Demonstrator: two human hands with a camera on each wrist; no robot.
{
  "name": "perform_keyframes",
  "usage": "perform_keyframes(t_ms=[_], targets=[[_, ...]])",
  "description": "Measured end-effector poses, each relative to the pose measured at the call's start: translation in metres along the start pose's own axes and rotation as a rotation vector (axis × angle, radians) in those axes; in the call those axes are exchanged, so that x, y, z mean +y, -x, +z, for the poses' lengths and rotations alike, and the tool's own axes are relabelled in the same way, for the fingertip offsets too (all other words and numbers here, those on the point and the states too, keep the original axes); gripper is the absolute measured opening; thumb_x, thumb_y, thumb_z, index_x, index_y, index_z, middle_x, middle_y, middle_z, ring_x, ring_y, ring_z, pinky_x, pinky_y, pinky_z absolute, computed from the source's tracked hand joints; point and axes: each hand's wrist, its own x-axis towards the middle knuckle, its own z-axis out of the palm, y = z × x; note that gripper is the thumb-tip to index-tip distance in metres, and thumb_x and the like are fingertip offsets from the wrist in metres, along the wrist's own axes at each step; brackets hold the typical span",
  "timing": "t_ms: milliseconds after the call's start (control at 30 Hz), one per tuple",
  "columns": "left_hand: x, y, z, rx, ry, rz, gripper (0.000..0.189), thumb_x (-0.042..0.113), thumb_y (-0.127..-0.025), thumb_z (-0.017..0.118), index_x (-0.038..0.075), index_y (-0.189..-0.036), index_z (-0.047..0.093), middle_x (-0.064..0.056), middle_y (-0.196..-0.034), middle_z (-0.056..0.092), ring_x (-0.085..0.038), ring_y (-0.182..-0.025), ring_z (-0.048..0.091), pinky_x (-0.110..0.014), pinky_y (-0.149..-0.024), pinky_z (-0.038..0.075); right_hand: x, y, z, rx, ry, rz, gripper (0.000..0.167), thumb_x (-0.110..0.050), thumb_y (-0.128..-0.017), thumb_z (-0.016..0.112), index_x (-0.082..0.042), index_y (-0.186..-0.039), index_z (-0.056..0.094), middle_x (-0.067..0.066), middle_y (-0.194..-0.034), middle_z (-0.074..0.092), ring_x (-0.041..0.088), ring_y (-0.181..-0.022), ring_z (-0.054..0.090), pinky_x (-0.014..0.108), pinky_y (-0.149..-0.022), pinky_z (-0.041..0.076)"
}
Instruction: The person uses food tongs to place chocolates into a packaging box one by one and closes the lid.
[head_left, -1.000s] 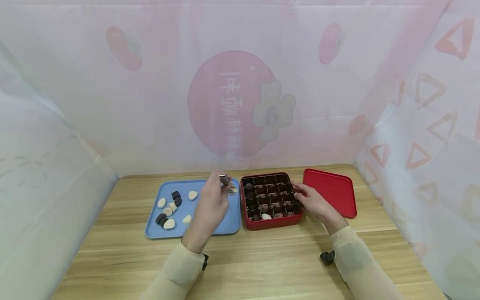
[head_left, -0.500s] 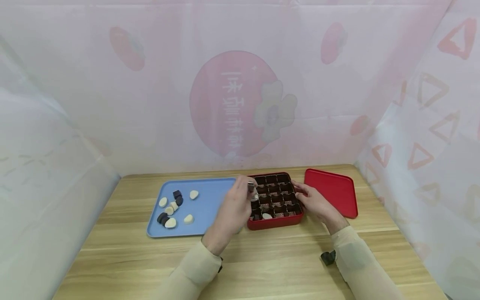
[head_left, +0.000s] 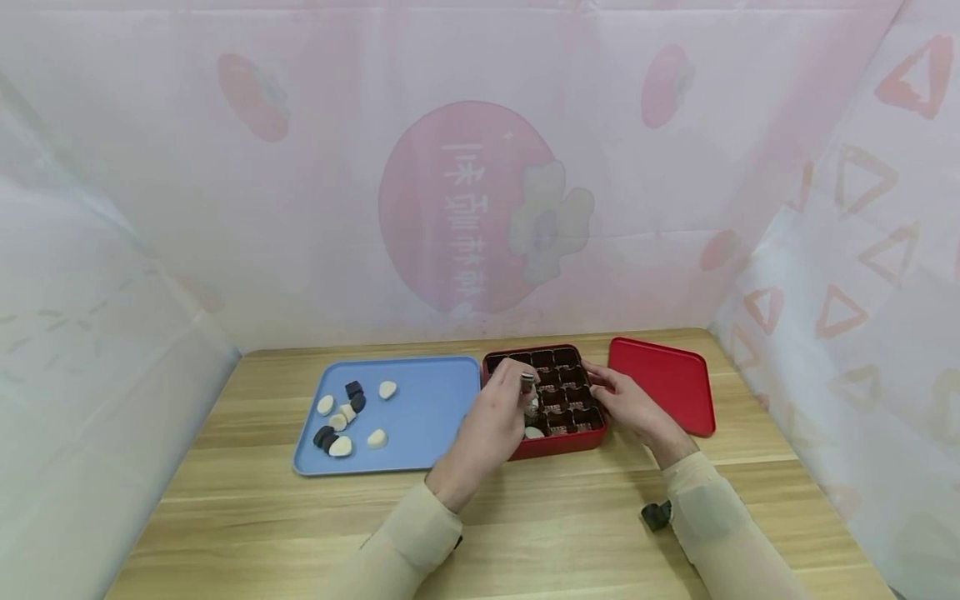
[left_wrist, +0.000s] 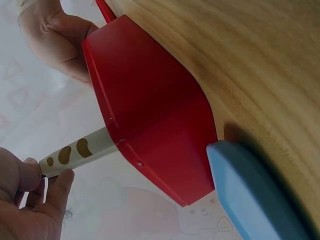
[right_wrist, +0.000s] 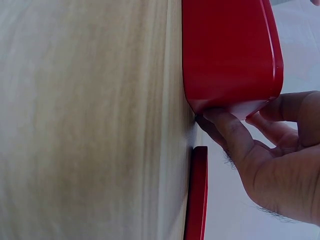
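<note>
My left hand holds slim metal tongs with oval cut-outs, pinched between thumb and fingers. They point down into a red square box fitted with a dark divided tray. The tips of the tongs, and whatever may be between them, are largely hidden. A white chocolate sits in a front compartment; the left hand covers the box's left compartments. At the box's right wall, my right hand touches the side and rim with extended fingers.
A blue tray on the left bears several white and dark chocolates, among them a dark square one and a white one. Right of the box lies its red lid. All stand on a wooden table beside printed cloth walls.
The left hand has carried the tongs rightward from over the blue tray to the box, then slightly further over its compartments. The right hand has stayed at the box's right side.
</note>
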Motion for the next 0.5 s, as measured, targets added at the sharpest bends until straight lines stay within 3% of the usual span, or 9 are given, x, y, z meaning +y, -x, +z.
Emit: perform_keyframes(t_ms=[267,500], targets=[[-0.008,0.0,-0.004,0.003,0.016,0.039,0.028,-0.01,-0.114,0.063,0.007,-0.137,0.057,-0.009,-0.128,0.063,-0.02,-0.11,0.072,-0.026,-0.093,0.071,0.001,-0.001,0.0,0.003,-0.003,-0.013,0.06,-0.003,-0.123,0.048,0.0,-0.182,0.035,0.041,-0.178,0.046,0.056,-0.164,0.053,0.059,-0.135,0.052],[-0.021,0.004,-0.021,0.033,0.028,0.007,0.028,-0.008,-0.113,0.065,0.006,-0.136,0.058,-0.011,-0.131,0.065,-0.025,-0.117,0.074,-0.032,-0.101,0.074,0.001,-0.002,0.0,0.003,-0.011,-0.008,0.06,-0.003,-0.123,0.048,0.0,-0.182,0.035,0.041,-0.177,0.047,0.057,-0.164,0.053,0.064,-0.136,0.052]])
